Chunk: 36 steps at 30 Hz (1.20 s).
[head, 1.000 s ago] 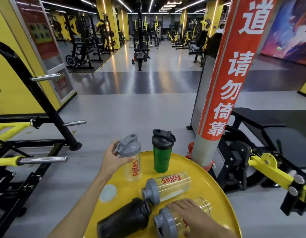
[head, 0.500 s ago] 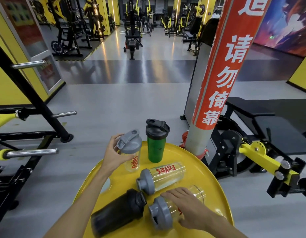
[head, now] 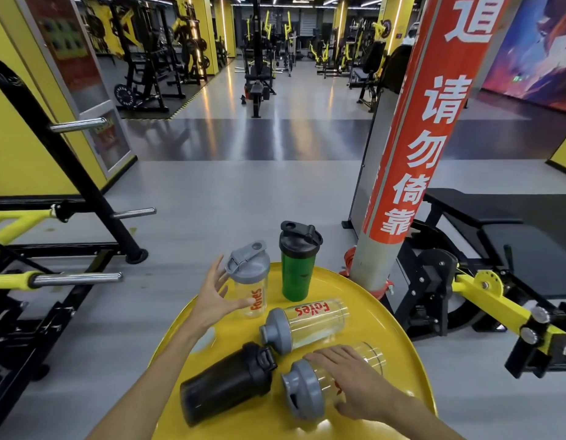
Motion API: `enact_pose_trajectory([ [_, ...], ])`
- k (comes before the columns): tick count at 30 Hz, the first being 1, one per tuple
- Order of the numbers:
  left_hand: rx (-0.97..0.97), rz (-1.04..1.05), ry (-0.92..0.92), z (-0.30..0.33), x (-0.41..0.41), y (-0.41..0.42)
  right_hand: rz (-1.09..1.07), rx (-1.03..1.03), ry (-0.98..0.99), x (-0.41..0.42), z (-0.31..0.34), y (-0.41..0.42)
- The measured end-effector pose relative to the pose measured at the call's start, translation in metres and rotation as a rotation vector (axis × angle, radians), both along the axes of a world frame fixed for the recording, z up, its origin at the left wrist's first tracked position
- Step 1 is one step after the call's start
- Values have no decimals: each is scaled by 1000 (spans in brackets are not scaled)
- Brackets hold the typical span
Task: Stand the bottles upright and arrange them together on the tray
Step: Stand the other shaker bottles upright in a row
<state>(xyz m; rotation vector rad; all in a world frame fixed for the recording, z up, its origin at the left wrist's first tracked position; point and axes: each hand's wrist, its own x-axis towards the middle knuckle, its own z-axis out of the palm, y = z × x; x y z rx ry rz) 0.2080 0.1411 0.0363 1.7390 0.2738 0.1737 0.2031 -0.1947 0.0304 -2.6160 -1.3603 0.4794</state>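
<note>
Gym floor, grey, weight racks and machines down the hall at 12 o'clock, red pillar [head: 411, 147] with white characters at 1 o'clock, black bench [head: 485, 223] at 3 o'clock. Round yellow tray [head: 399, 331] at 6 o'clock holds five bottles. Green bottle [head: 296, 277] with black lid stands upright at the tray's 12 o'clock edge. Clear bottle with grey lid [head: 251, 285] stands upright just beside it, toward 11 o'clock, red lettering on its side. Second clear bottle [head: 307, 322] lies on its side mid-tray, grey lid pointing toward 9 o'clock. Black bottle [head: 226, 384] lies on its side at the tray's 7 o'clock, lid toward 2 o'clock, close to the lying clear one's lid. Third clear bottle [head: 319, 382] lies on its side at 5 o'clock, grey lid pointing toward 7 o'clock. Left hand [head: 213, 296] is spread wide, fingers fanned out beside the upright clear bottle, thumb touching or nearly touching its wall, not gripping it. Right hand [head: 354, 382] lies palm down over the third clear bottle, fingers draped across its body, thumb low by the lid; loose cover, can't tell how firm the grasp is.
</note>
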Motion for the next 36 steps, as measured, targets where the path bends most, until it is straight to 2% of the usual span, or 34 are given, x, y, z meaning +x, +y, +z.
enact_pose_trajectory([
  [3,-26,196,8,-2,-36,-4,-3,3,-4,0,-2,0],
  [5,48,293,43,-1,-65,-13,-3,4,-8,0,-3,0],
  [8,237,135,175,-4,-105,-32,0,16,-24,-1,-5,0],
  [11,555,-84,305,-6,-127,-54,0,30,-37,-2,-5,0],
  [14,833,-147,356,-13,-130,-66,5,21,-52,-3,-7,0],
  [21,993,-54,242,-32,-132,-66,2,1,-64,-2,-14,-1],
  [25,917,-49,225,-26,-132,-67,10,-12,-79,-3,-13,0],
  [30,596,112,184,-14,-143,-54,1,-13,-97,-4,-9,1],
  [36,395,249,3,16,-137,-19,-1,-26,-96,-4,-9,1],
])
